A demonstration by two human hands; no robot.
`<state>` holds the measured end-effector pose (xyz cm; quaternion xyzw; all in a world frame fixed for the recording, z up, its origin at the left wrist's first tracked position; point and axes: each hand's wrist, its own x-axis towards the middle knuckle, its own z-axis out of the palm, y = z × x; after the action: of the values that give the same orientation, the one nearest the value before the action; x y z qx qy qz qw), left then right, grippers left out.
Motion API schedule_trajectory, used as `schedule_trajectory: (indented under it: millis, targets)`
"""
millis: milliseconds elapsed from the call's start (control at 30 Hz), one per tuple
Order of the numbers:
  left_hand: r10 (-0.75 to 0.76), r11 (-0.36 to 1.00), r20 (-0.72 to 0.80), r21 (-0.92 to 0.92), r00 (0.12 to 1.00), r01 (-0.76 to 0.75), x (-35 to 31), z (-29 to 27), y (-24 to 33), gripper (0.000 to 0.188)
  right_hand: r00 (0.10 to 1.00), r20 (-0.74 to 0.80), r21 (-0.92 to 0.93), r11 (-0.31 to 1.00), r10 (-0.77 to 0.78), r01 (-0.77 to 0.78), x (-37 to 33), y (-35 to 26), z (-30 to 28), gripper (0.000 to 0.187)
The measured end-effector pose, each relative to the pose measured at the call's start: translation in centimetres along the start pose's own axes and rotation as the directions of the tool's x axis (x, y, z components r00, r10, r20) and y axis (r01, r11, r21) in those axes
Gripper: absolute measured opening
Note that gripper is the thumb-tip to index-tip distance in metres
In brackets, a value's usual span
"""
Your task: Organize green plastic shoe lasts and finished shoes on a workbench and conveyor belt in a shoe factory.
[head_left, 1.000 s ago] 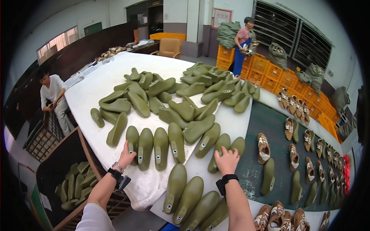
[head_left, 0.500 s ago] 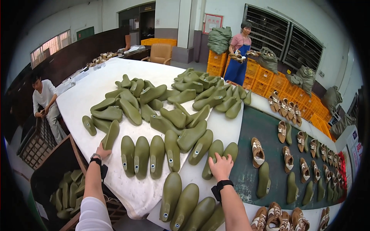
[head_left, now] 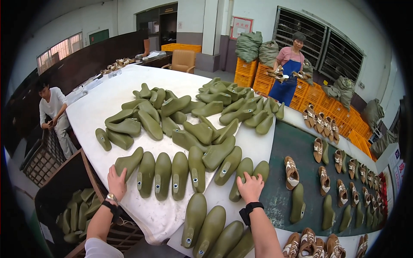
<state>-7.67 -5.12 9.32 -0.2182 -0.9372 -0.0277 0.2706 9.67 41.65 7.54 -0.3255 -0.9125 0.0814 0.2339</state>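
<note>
My left hand point(head_left: 117, 184) grips the heel end of a green shoe last point(head_left: 130, 161), which leans toward the left end of a row. Beside it in that row stand several more upright lasts point(head_left: 163, 172), toes pointing away. My right hand point(head_left: 251, 188) has its fingers wrapped over the right end of the row. Under it are a green last point(head_left: 243, 167) and a neighbouring last point(head_left: 261, 169), their lower parts partly covered by the hand. Nearer to me, between my forearms, lies a second row of lasts point(head_left: 212, 225).
A heap of lasts point(head_left: 150, 124) covers the white table point(head_left: 92, 114). On the right, a dark green board point(head_left: 275, 206) carries brown-and-white shoes point(head_left: 291, 173) and lasts. A dark bin point(head_left: 47, 204) at lower left holds more lasts. One person sits left; another carries shoes near orange crates point(head_left: 245, 73).
My left hand has moved the last from the heap's edge nearer to me, beside the row. My right hand stays on the right-end lasts. The far person has shifted right.
</note>
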Motion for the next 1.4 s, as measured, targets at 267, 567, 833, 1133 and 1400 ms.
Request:
schedule_trajectory:
  millis: [267,567,833,1133,1400]
  targets:
    - [-0.051,0.813,0.02,-0.579,0.998,0.054,-2.0,2.4,0.8,0.065,1.0,-0.018,0.001,1.0,-0.012,0.012,-0.1,0.1,-0.1,0.043]
    - [-0.421,0.562,0.247,-0.684,0.873,0.465,0.9,7.3,0.0,0.069,0.998,0.049,0.02,0.999,0.033,-0.034,0.1,-0.4,-1.0,0.047]
    - [-0.32,0.623,0.358,-0.619,0.877,0.479,-3.8,7.3,-0.8,0.062,0.998,0.068,0.205,0.979,-0.018,0.004,-2.0,2.8,-6.4,0.052]
    - [-0.25,0.923,0.241,-0.232,0.938,0.306,-10.1,6.7,4.4,0.052,0.462,0.595,0.58,0.749,-0.658,0.321,-18.2,8.7,-23.2,0.046]
    - [-0.744,0.646,0.206,-0.017,0.635,0.763,-7.2,6.8,10.1,0.054,0.845,0.443,0.636,0.769,-0.3,-0.061,-30.0,8.2,-21.4,0.035]
